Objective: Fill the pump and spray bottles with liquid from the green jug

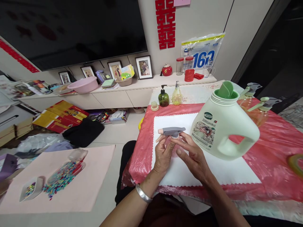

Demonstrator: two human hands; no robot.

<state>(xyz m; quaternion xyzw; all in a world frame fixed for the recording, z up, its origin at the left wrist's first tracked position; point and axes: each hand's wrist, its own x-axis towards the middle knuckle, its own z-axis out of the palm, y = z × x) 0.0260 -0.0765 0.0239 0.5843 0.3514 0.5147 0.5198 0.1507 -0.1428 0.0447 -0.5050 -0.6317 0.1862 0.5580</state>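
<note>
As both hands meet, I hold a grey trigger sprayer head (172, 131).
Left hand (163, 154) and right hand (193, 159) fingers pinch it above the white mat (180, 171), near the detergent jug (222, 132).

A home living room; a big dark television (71, 28) hangs on the wall at ten o'clock; below it a low cabinet (113, 96) carries framed family photos (144, 67) and a pink basin (82, 84); a red paper wedding character (165, 23) at twelve; a plastic-covered worktop (272, 157) at three; a floor mat (94, 183) at eight.
</note>
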